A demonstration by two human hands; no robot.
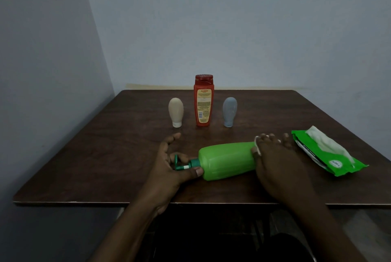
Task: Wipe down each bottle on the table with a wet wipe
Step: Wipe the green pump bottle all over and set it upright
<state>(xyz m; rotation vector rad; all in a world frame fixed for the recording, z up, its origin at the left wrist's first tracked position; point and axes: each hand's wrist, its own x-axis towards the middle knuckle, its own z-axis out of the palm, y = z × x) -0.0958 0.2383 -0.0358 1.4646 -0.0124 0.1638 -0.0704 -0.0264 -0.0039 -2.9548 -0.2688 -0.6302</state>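
Close to the table's (84,166) near edge, the left hand (169,168) grips the pump neck of the green bottle (227,161), which lies on its side. The right hand (275,166) clutches a wet wipe (257,141) against its base. The wipe pack (325,151) lies near the right edge. A beige bottle (175,111), red bottle (203,100) and grey bottle (229,111) stand farther back, with bare tabletop on the left.

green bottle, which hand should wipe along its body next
Right. The right hand presses the wet wipe against the base end of the green bottle, so it can likely sweep toward the pump. The left hand grips that pump, steadying the bottle on its side.
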